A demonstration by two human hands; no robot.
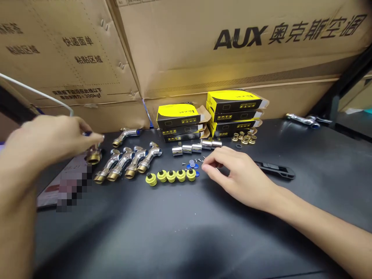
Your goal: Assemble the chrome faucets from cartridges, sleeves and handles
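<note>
My left hand [55, 135] is at the far left, its fingers closed round the top of a chrome faucet body [94, 155] with the brass thread pointing down. Several similar chrome faucet bodies [133, 162] lie beside it. Thumb and forefinger of my right hand [238, 174] pinch together over the small screws [200, 160]; what is between the fingertips is too small to make out. Close by lie blue discs [192, 166], a row of yellow cartridges with black tips [171, 176] and several chrome sleeves [197, 148].
Yellow-and-black boxes [180, 120] stand stacked at the back before large cardboard [247, 69]. Brass fittings [245, 138] and a black utility knife [274, 169] lie right. Another chrome faucet [302, 120] lies far right. A flat, partly pixelated object [55, 193] lies left on the dark table [162, 232].
</note>
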